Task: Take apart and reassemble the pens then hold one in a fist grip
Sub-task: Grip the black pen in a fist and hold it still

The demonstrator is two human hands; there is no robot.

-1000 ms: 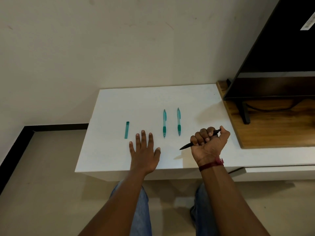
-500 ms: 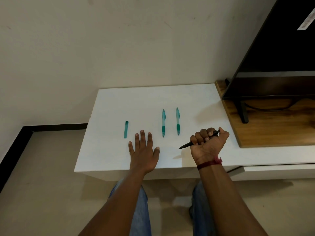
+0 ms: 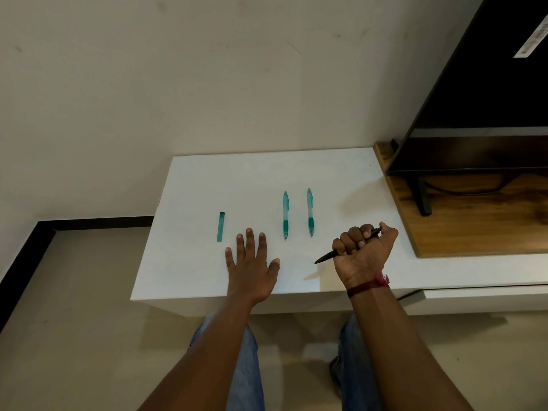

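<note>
My right hand grips a black pen in a fist just above the white table. The pen's tip sticks out to the lower left and its back end shows by my thumb. My left hand lies flat on the table, palm down, fingers spread. Beyond the hands two teal pens lie side by side, tips toward me. A short teal pen cap lies apart on the left, just past my left fingers.
A wooden board lies on the table's right side and carries a black television on a dark stand foot. A plain wall rises behind the table. My knees in blue jeans are below the front edge.
Both hands stay where they were and the pen stays in my right fist. Only the camera has shifted slightly.
</note>
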